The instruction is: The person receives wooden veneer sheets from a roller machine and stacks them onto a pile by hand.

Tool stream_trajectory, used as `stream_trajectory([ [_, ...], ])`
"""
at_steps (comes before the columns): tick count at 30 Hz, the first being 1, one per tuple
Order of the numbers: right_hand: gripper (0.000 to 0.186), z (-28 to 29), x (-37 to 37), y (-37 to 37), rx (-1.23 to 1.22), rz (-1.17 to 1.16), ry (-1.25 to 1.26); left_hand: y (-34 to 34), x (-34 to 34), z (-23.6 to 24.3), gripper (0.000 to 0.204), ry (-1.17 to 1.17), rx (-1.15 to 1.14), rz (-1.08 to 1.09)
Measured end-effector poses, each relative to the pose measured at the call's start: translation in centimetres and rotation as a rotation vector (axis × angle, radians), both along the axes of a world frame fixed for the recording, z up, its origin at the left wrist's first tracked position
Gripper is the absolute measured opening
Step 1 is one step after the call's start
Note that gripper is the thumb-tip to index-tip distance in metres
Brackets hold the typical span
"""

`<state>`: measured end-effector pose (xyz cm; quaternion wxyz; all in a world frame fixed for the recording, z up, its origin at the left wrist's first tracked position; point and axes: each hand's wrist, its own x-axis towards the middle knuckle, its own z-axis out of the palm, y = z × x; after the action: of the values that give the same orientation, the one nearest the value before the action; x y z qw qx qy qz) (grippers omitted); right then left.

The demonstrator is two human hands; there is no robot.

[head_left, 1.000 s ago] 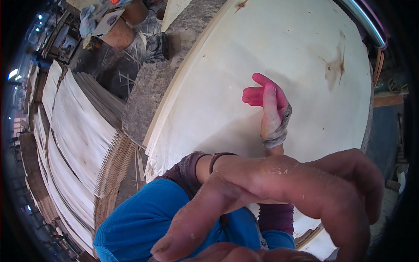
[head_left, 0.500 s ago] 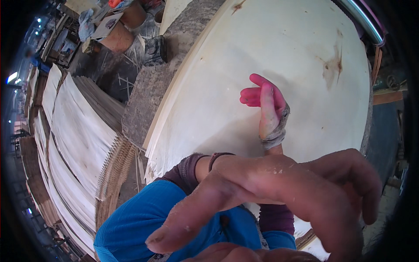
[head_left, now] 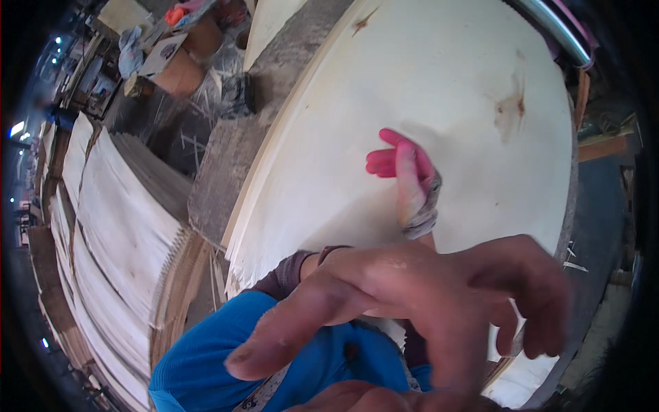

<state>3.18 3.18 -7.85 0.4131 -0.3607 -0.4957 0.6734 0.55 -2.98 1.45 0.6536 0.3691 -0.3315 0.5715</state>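
My left hand [head_left: 412, 288] is bare and raised very close to the view, covering much of the lower middle. Its thumb points to the lower left and its fingers bend down at the right, spread apart with nothing between them. Beyond it, my right hand [head_left: 410, 178] wears a pink-palmed glove with a grey cuff. The right hand's fingers point left, loosely bent and apart, holding nothing. It is over a large pale wood veneer sheet [head_left: 467, 75], its shadow falling there; whether it touches the sheet I cannot tell. Part of the right forearm is hidden behind my left hand.
Wavy stacked veneer sheets [head_left: 120, 213] stand at the left. A grey worn ledge [head_left: 230, 154] runs along the sheet's left edge. Round brown containers [head_left: 180, 74] and scraps lie at the far left. A shiny metal roller [head_left: 559, 31] spans the far right corner.
The view has shifted slightly, so the sheet and right hand appear a little further left. My left hand's bent fingers have changed position, with more of their tips showing. The right hand keeps its pose.
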Motion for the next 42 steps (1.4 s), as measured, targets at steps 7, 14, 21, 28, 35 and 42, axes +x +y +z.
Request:
stream_trajectory([
  [7,0.035,-0.2,0.5,-0.4,-0.003,-0.002,-0.015,-0.7,-1.3,0.5,0.036,0.045,0.121,0.071],
  [14,0.035,0.0,0.5,-0.1,0.007,0.009,-0.015,-0.8,-1.5,1.1,0.039,0.092,0.167,0.075],
  [21,0.034,0.1,0.3,-0.1,0.009,0.022,-0.012,-0.6,-2.0,1.3,0.043,0.129,0.201,0.08],
  [28,0.035,0.4,0.3,-0.2,0.019,0.017,-0.033,-0.9,-1.9,1.4,0.043,0.103,0.193,0.113],
  [35,0.038,0.0,0.1,-0.3,0.06,-0.005,-0.083,-0.5,-2.0,1.3,0.045,0.101,0.255,0.138],
  [42,0.034,0.3,0.6,-0.1,0.014,0.016,-0.001,-0.7,-1.8,1.5,0.047,0.154,0.212,0.081],
])
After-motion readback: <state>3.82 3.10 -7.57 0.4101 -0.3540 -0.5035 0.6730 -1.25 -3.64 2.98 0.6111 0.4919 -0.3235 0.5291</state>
